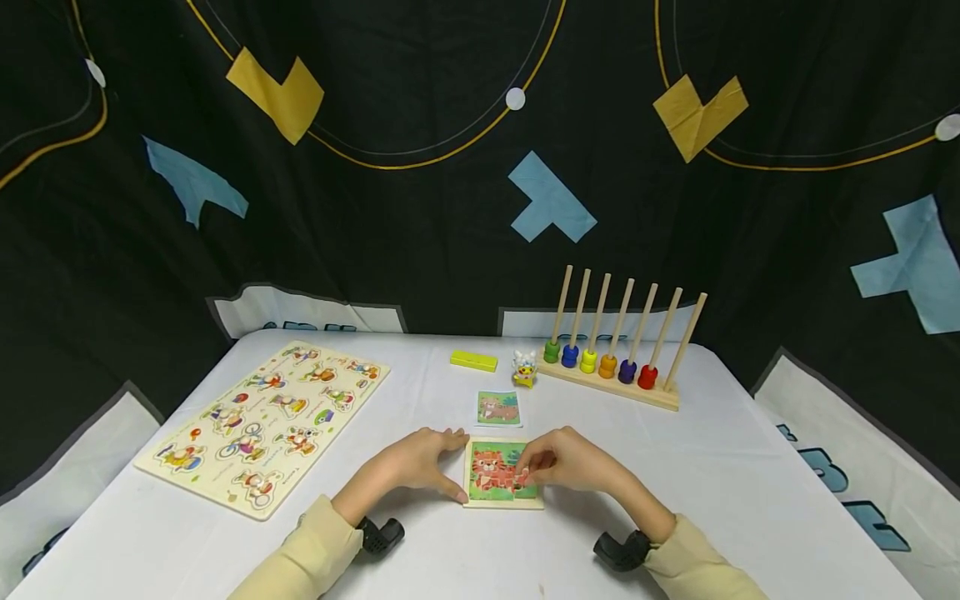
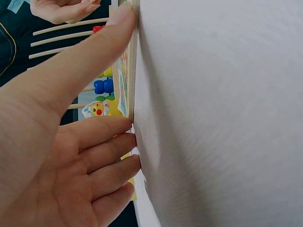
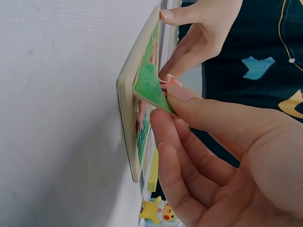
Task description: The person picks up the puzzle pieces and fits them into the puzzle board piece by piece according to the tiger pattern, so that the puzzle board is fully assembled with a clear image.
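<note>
A square wooden jigsaw puzzle [image 1: 502,505] with an orange striped animal on green lies flat in front of me. My left hand [image 1: 420,461] is at its left side, fingers fairly straight, with the thumb touching the near corner and the fingertips by the far one. Over the right part of the board, my right hand [image 1: 573,461] pinches a puzzle piece [image 3: 150,85] between thumb and fingers. That piece is green with a bit of orange and stands tilted, one edge at the board. Just beyond the board lies a picture card [image 1: 498,409] of a similar animal.
A large pegged-picture puzzle board [image 1: 281,442] lies at the left. Farther back are a yellow block [image 1: 473,361], a small figurine [image 1: 524,368] and a wooden peg rack [image 1: 607,385] with coloured beads. A dark curtain hangs behind the white table.
</note>
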Demonstrator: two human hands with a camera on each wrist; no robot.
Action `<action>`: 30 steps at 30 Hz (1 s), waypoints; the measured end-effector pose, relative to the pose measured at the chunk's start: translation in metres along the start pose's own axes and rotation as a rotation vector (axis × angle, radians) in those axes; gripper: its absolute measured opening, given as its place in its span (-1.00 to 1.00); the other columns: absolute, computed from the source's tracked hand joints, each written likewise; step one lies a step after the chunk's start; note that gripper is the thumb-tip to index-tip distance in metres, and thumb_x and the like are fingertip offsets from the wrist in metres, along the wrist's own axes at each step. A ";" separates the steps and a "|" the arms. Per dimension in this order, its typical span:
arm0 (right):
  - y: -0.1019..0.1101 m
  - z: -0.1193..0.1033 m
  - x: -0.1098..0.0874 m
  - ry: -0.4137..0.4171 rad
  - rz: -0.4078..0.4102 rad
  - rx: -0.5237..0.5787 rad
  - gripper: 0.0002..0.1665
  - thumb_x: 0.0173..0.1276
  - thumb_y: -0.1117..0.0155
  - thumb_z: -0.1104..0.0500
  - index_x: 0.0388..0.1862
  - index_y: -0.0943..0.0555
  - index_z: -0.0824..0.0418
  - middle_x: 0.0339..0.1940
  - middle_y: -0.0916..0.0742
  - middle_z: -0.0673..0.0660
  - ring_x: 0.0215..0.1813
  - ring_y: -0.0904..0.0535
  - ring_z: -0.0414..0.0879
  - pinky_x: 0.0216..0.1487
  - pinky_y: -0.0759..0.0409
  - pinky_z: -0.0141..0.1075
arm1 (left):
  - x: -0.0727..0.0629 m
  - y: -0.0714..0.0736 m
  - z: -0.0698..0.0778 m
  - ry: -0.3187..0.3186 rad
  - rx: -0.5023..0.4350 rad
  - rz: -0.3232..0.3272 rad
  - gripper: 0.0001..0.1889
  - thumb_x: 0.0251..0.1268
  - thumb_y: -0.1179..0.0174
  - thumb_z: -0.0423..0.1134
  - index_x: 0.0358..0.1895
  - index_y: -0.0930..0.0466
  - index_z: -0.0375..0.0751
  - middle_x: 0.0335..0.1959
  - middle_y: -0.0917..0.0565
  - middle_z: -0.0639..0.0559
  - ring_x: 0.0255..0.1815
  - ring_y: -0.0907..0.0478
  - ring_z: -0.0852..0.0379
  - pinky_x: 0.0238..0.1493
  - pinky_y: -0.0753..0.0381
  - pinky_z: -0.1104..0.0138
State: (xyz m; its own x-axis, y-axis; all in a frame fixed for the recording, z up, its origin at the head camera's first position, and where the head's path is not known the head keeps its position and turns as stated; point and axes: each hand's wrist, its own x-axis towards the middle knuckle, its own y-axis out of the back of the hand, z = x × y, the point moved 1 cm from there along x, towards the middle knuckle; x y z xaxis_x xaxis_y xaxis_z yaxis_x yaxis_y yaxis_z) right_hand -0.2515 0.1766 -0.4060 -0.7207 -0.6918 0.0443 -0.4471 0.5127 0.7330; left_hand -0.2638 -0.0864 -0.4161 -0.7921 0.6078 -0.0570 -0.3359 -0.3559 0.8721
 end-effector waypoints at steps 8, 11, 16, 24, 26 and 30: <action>-0.002 0.001 0.000 0.008 -0.023 0.007 -0.87 0.23 -0.38 0.31 -0.28 -0.75 0.12 -0.49 -0.71 -0.09 -0.48 -0.50 -0.33 -0.48 -0.50 -0.48 | 0.000 -0.001 -0.001 0.006 0.000 -0.001 -0.01 -0.23 -0.52 0.15 0.31 -0.41 -0.35 0.37 -0.36 -0.23 0.41 -0.24 -0.19 0.41 -0.20 0.01; -0.002 0.000 0.000 0.011 -0.030 0.012 -0.87 0.24 -0.37 0.32 -0.28 -0.75 0.13 -0.48 -0.72 -0.04 -0.48 -0.49 -0.32 -0.49 -0.48 -0.48 | 0.000 -0.001 0.000 0.005 -0.004 -0.001 -0.01 -0.24 -0.53 0.13 0.31 -0.41 -0.37 0.36 -0.36 -0.23 0.40 -0.25 -0.20 0.41 -0.20 0.02; -0.003 0.002 -0.001 -0.004 -0.021 0.017 -0.87 0.24 -0.37 0.33 -0.25 -0.73 0.15 -0.51 -0.71 -0.01 -0.51 -0.51 -0.31 -0.52 -0.45 -0.49 | 0.000 0.000 0.000 0.004 -0.008 -0.006 -0.01 -0.23 -0.53 0.13 0.31 -0.40 -0.37 0.37 -0.36 -0.23 0.40 -0.25 -0.20 0.41 -0.20 0.01; -0.005 0.004 -0.002 -0.002 0.036 0.010 -0.85 0.19 -0.38 0.36 -0.35 -0.59 0.19 -0.53 -0.68 -0.07 -0.54 -0.50 -0.31 -0.55 -0.49 -0.45 | 0.001 0.000 0.000 0.003 0.003 -0.011 -0.01 -0.22 -0.52 0.16 0.32 -0.40 -0.35 0.38 -0.35 -0.21 0.41 -0.24 -0.19 0.41 -0.19 0.01; -0.005 0.004 -0.002 -0.002 0.048 0.001 -0.85 0.18 -0.42 0.33 -0.37 -0.59 0.18 -0.52 -0.67 -0.08 -0.51 -0.51 -0.30 -0.52 -0.51 -0.44 | 0.000 0.000 -0.001 0.002 0.001 -0.010 -0.01 -0.22 -0.52 0.16 0.32 -0.40 -0.35 0.37 -0.35 -0.22 0.41 -0.24 -0.19 0.41 -0.19 0.00; -0.005 0.002 -0.002 -0.001 0.062 -0.008 -0.84 0.15 -0.46 0.31 -0.39 -0.61 0.19 -0.51 -0.64 -0.07 -0.45 -0.52 -0.25 -0.46 -0.54 -0.42 | 0.000 0.000 0.000 0.003 -0.008 -0.003 -0.02 -0.23 -0.53 0.14 0.31 -0.41 -0.35 0.37 -0.35 -0.23 0.41 -0.24 -0.20 0.41 -0.18 -0.01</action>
State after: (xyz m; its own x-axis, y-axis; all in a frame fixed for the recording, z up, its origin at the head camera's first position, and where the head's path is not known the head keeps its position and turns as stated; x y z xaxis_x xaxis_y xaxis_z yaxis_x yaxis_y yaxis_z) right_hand -0.2490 0.1761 -0.4116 -0.7476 -0.6582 0.0890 -0.3970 0.5503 0.7346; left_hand -0.2634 -0.0866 -0.4165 -0.7928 0.6064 -0.0615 -0.3425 -0.3597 0.8679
